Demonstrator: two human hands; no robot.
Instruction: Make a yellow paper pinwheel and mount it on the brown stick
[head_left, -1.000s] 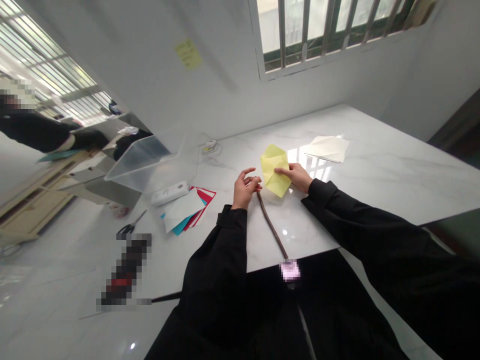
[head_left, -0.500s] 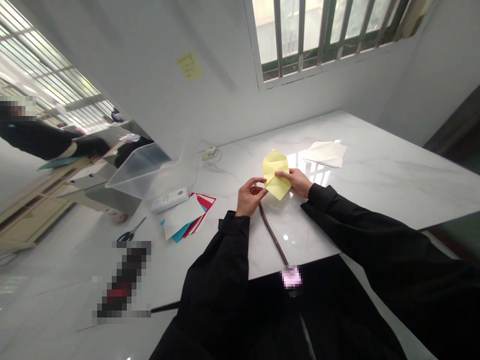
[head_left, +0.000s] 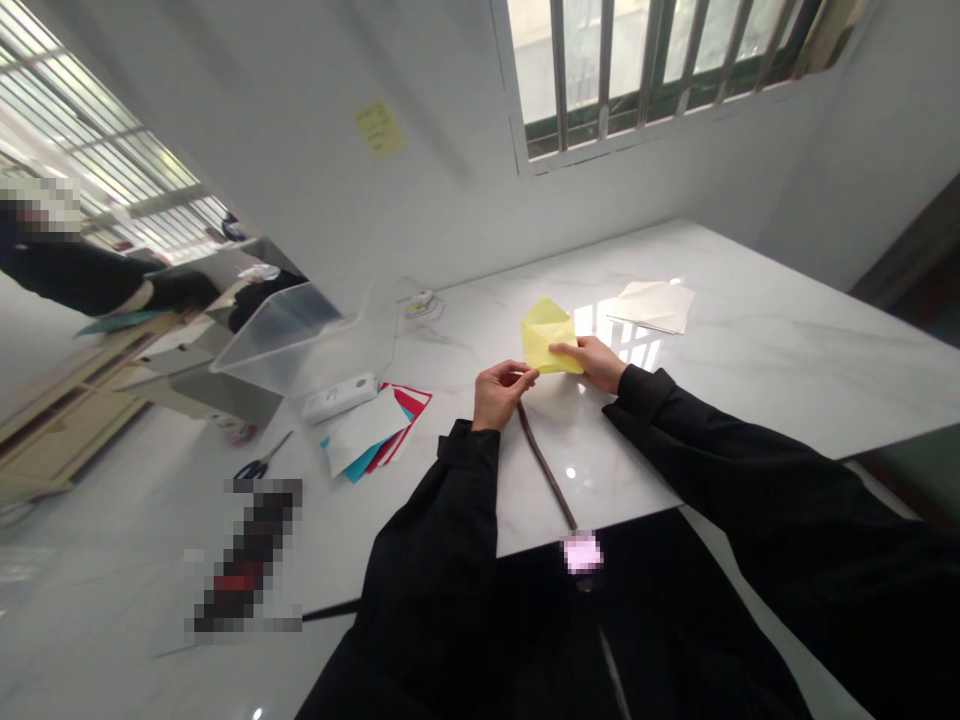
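Note:
A yellow paper envelope (head_left: 546,325) is held up over the white marbled table (head_left: 600,450), its pointed flap standing up at the top. My right hand (head_left: 596,362) grips its right side, the thumb lying across the front. At the lower left corner my left hand (head_left: 501,392) pinches the paper between thumb and fingertips. The envelope's bottom edge now looks straight, with its back hidden from view. Below my left hand a brown cord (head_left: 547,468) hangs toward my lap.
Left of my hands lie white, blue and red papers (head_left: 371,435), a white power strip (head_left: 341,398) and scissors (head_left: 259,462). A clear plastic bin (head_left: 277,335) stands behind them. Pale papers (head_left: 652,305) lie at the back right. Another person (head_left: 75,265) is at far left.
The envelope's lower point, which hung down before, is folded up, so the bottom edge is straight. My left fingers have closed on the lower left corner. My right hand has hardly moved.

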